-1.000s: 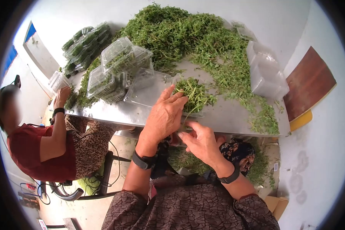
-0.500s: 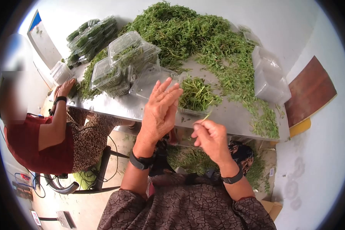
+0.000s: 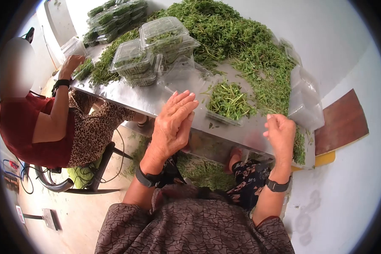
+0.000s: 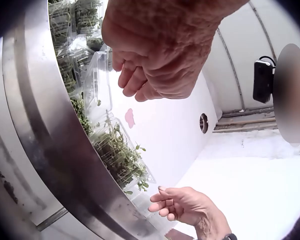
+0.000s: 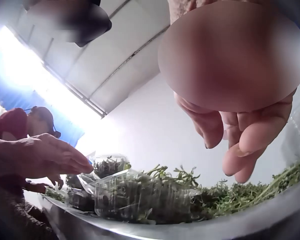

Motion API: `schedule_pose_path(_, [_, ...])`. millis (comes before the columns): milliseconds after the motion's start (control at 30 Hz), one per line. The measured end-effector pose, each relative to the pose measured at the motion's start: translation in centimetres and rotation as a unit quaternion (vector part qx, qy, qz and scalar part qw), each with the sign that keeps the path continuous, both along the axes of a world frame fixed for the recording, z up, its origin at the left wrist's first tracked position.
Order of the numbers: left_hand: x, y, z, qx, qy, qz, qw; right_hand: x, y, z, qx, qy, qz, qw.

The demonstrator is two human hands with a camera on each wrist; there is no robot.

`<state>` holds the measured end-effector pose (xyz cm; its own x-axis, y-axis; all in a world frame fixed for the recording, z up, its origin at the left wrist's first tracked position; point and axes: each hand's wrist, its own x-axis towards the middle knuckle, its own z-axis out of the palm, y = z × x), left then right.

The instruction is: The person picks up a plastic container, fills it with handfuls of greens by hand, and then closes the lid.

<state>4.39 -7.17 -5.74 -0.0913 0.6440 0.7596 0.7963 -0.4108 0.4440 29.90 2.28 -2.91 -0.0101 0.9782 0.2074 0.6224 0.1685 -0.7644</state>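
An open clear plastic box (image 3: pixel 224 118) filled with green leafy stems (image 3: pixel 230 101) sits near the front edge of the metal table. My left hand (image 3: pixel 173 122) is raised left of the box, fingers straight and close together, holding nothing. To the right of the box, my right hand (image 3: pixel 280 133) hovers over the table edge with loosely curled fingers. In the right wrist view its fingertips (image 5: pixel 237 162) hang above the greens, and no stem shows between them. The box's raised lid (image 3: pixel 184 74) leans out to its left.
Filled clear boxes (image 3: pixel 133 59) are stacked left of the lid, with more packed boxes (image 3: pixel 114 21) behind. A large heap of greens (image 3: pixel 224 25) covers the back. Nested clear containers (image 3: pixel 305 97) stand at right. Another person (image 3: pixel 42 122) sits at left, one hand at the table.
My right hand has moved away from the box to the right, and the stem it pinched no longer shows. My left hand came off the greens and stays raised.
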Motion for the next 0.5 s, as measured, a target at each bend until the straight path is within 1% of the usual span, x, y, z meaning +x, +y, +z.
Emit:
schedule_pose_path(33, [0.1,0.0,0.1,0.001,-0.003,0.003,1.0,-0.5,-0.3,-0.3,-0.004,0.05,0.015,0.999])
schedule_pose_path(67, [0.2,0.1,0.2,-0.002,-0.001,-0.013,1.0,-0.8,-0.4,-0.7,-0.008,0.101,0.03,0.994])
schedule_pose_path(133, [0.6,0.5,0.6,-0.006,0.001,-0.03,1.0,-1.3,-0.3,-1.5,-0.005,0.105,0.038,0.994])
schedule_pose_path(200, [1.3,1.2,1.1,-0.004,0.037,-0.056,0.998,-2.0,-0.4,-1.5,0.026,0.119,0.061,0.991])
schedule_pose_path(233, [1.5,1.5,1.2,-0.011,0.067,-0.073,0.995,-2.2,-0.5,-1.4,0.023,0.11,0.078,0.991])
schedule_pose_path(267, [2.0,1.8,1.5,-0.008,0.066,-0.075,0.995,-2.4,-0.6,-1.5,0.026,0.108,0.076,0.991])
schedule_pose_path(333, [2.8,2.7,2.2,-0.044,0.145,-0.064,0.986,-2.9,-0.6,-1.9,0.083,0.069,0.108,0.988])
schedule_pose_path(367, [3.0,3.4,1.9,-0.05,0.162,-0.071,0.983,-3.0,-0.9,-1.6,0.068,0.046,0.115,0.99])
schedule_pose_path(400, [3.4,3.9,1.8,-0.049,0.162,-0.072,0.983,-3.2,-0.9,-2.0,0.069,0.046,0.114,0.99])
schedule_pose_path(467, [4.0,4.6,1.8,-0.069,0.181,-0.063,0.979,-3.5,-0.7,-3.0,0.137,0.054,0.154,0.977])
schedule_pose_path(500, [4.1,4.9,1.5,-0.068,0.181,-0.065,0.979,-3.6,-1.1,-2.5,0.14,0.03,0.162,0.976])
